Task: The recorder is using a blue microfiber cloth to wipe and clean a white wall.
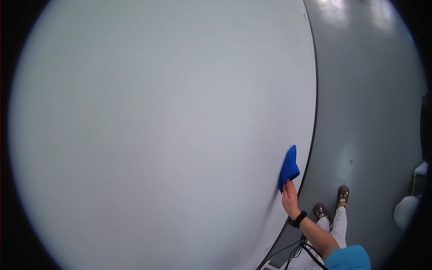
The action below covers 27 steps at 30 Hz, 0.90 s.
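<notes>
A blue cloth (289, 167) is pinched in the fingers of my right hand (289, 199), its folded end pointing away from me. It lies against a large smooth white surface (168, 135), close to the thin dark edge on the right. Whether this surface is a tabletop or an upright panel, I cannot tell. My fingertips are partly hidden by the cloth. A black band (298, 219) circles my wrist, below a blue sleeve (349, 258). My left hand is out of view.
Grey glossy floor (364, 101) runs along the dark edge. My brown shoes (343, 194) stand there, below white trousers. Black cables (300, 243) hang beside my forearm. At the far right are a rounded white object (406, 211) and a dark shape (426, 128).
</notes>
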Each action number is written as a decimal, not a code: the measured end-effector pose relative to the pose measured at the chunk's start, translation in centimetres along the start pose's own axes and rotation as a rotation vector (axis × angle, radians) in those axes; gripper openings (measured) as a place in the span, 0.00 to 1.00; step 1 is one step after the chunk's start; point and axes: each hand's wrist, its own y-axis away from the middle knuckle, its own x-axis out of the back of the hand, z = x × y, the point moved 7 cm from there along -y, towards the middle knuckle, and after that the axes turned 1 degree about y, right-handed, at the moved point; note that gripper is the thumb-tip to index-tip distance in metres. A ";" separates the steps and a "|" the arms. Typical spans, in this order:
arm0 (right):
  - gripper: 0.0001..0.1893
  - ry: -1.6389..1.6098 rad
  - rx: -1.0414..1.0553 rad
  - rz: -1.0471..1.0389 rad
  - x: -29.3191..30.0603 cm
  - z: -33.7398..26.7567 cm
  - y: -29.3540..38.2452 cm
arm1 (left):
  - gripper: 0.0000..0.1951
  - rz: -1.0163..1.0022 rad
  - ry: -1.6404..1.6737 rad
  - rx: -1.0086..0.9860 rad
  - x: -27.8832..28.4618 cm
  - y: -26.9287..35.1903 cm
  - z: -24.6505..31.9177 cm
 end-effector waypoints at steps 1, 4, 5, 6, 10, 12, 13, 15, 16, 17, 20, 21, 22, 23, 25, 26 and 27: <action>0.12 0.044 0.104 -0.015 -0.8 -3.1 0.9 | 0.22 0.038 0.097 -0.017 -0.6 0.0 0.1; 0.16 0.136 0.433 -0.147 -1.3 -15.0 4.3 | 0.14 0.085 0.214 0.061 -1.6 4.3 0.6; 0.17 0.169 0.521 -0.171 -1.7 -19.0 5.4 | 0.14 0.110 0.210 0.109 -1.4 4.3 0.3; 0.18 0.208 0.639 -0.200 -2.0 -22.3 6.4 | 0.14 0.121 0.253 0.098 -1.0 4.2 0.7; 0.20 0.314 1.144 -0.291 -4.7 -32.5 8.1 | 0.15 0.200 0.422 0.233 -0.9 1.8 2.1; 0.18 0.406 1.325 -0.276 -5.6 -37.0 8.3 | 0.15 0.216 0.489 0.296 -1.5 1.8 2.3; 0.18 0.457 1.418 -0.261 -5.9 -38.8 8.3 | 0.15 0.203 0.557 0.344 -1.8 2.1 2.4; 0.15 0.499 1.531 -0.236 -6.2 -42.3 7.9 | 0.17 0.206 0.577 0.364 -2.9 3.9 3.1; 0.13 0.497 1.544 -0.217 -5.8 -44.2 7.7 | 0.17 0.186 0.595 0.373 -3.0 4.5 3.6; 0.11 0.454 1.556 -0.184 -5.0 -46.4 7.6 | 0.19 0.164 0.610 0.381 -2.9 5.0 4.0; 0.17 0.431 1.488 -0.092 -1.3 -53.4 6.2 | 0.19 0.212 0.626 0.458 -0.5 3.2 4.5; 0.18 0.353 1.464 -0.024 -0.2 -55.5 5.5 | 0.19 0.233 0.614 0.459 0.3 1.9 4.0; 0.18 0.345 1.476 -0.029 0.8 -56.4 5.5 | 0.18 0.230 0.542 0.446 1.6 1.1 4.4; 0.19 0.316 1.509 -0.048 1.8 -57.3 5.9 | 0.19 0.225 0.470 0.433 2.9 0.1 5.0; 0.19 0.389 1.649 -0.078 3.2 -58.5 7.8 | 0.18 0.246 0.451 0.525 5.5 -2.0 5.7; 0.17 0.379 1.722 -0.163 3.8 -58.8 8.9 | 0.19 0.278 0.443 0.600 6.5 -3.2 5.8; 0.16 0.365 1.791 -0.248 4.1 -58.9 9.6 | 0.19 0.277 0.429 0.611 7.1 -4.6 6.4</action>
